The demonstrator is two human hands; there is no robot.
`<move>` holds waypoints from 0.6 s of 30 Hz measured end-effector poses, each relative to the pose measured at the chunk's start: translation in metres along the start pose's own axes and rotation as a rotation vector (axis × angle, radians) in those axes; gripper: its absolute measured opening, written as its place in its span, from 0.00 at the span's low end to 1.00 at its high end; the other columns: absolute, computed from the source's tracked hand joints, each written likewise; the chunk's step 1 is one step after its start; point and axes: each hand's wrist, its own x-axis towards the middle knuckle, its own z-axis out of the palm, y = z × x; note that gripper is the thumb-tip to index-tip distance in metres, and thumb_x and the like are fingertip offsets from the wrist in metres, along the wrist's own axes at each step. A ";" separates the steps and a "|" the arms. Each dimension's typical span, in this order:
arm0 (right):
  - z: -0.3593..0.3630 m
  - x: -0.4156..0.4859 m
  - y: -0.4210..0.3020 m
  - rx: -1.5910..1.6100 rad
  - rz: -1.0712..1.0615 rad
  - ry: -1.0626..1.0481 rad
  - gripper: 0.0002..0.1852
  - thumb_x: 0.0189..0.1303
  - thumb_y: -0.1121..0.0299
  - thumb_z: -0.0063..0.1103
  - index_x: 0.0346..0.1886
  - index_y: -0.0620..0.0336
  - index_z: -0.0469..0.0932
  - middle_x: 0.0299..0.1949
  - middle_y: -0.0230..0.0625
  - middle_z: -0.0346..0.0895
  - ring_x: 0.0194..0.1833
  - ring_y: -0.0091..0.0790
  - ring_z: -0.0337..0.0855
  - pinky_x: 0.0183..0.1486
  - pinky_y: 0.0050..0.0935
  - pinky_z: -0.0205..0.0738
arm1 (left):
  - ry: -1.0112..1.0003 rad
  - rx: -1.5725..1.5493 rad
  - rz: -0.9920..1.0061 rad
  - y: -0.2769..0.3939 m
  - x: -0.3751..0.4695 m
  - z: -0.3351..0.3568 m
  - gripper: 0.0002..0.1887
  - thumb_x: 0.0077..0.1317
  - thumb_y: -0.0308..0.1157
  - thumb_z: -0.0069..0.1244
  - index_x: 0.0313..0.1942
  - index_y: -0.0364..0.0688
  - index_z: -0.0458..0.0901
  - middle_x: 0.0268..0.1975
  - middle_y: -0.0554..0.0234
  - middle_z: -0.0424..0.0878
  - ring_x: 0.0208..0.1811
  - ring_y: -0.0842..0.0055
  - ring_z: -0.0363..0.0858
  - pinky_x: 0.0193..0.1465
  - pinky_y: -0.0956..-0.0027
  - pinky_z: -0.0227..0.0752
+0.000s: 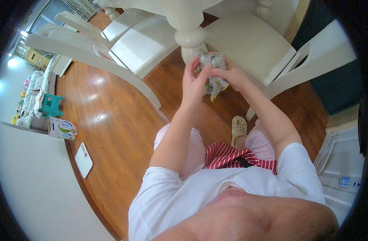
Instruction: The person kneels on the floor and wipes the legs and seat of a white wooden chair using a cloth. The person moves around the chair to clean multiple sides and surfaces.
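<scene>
Both hands are raised in front of me around a crumpled grey bundle (214, 61) with greenish parts and yellow edges. It may be thin plastic or cloth; I cannot tell which. My left hand (197, 75) grips its left side, thumb across the front. On the right side, my right hand (232, 73) has its thumb pressed to the front, with its other fingers partly hidden behind. A loose tail of the bundle hangs below the thumbs. Just beyond the hands stands a turned white table leg (190, 37). Red-and-white striped fabric (229, 156) lies across my lap.
White chairs stand left (145, 40) and right (250, 45) of the table leg. On the wooden floor (117, 99) to the left are a white bathroom scale (84, 160), a milk carton box (63, 129) and a teal plastic stool (51, 105). A white panelled door (340, 153) is at right.
</scene>
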 end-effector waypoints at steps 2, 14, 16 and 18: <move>-0.005 0.007 -0.004 0.080 0.024 0.057 0.30 0.51 0.70 0.73 0.57 0.64 0.71 0.49 0.39 0.79 0.49 0.34 0.80 0.53 0.33 0.75 | 0.066 0.068 0.061 -0.002 0.009 0.000 0.27 0.67 0.36 0.54 0.63 0.35 0.66 0.59 0.56 0.72 0.53 0.77 0.75 0.46 0.76 0.72; -0.035 0.041 -0.043 0.335 -0.036 0.342 0.27 0.50 0.67 0.74 0.52 0.67 0.72 0.48 0.41 0.78 0.46 0.35 0.81 0.50 0.35 0.77 | 0.448 0.337 0.342 -0.056 0.102 -0.044 0.25 0.66 0.34 0.56 0.59 0.33 0.68 0.55 0.55 0.74 0.50 0.73 0.77 0.50 0.69 0.72; -0.038 0.043 -0.048 0.221 -0.097 0.368 0.27 0.51 0.66 0.73 0.52 0.66 0.73 0.49 0.39 0.78 0.46 0.35 0.81 0.50 0.34 0.77 | 0.464 0.269 0.317 -0.056 0.112 -0.045 0.27 0.66 0.34 0.56 0.60 0.32 0.67 0.56 0.55 0.73 0.51 0.72 0.76 0.53 0.66 0.71; -0.030 0.045 -0.055 0.085 -0.255 0.404 0.26 0.52 0.66 0.73 0.52 0.63 0.74 0.49 0.38 0.78 0.47 0.34 0.81 0.50 0.34 0.77 | 0.406 0.360 0.348 -0.054 0.117 -0.045 0.29 0.66 0.34 0.55 0.63 0.33 0.64 0.59 0.54 0.71 0.52 0.72 0.75 0.52 0.69 0.71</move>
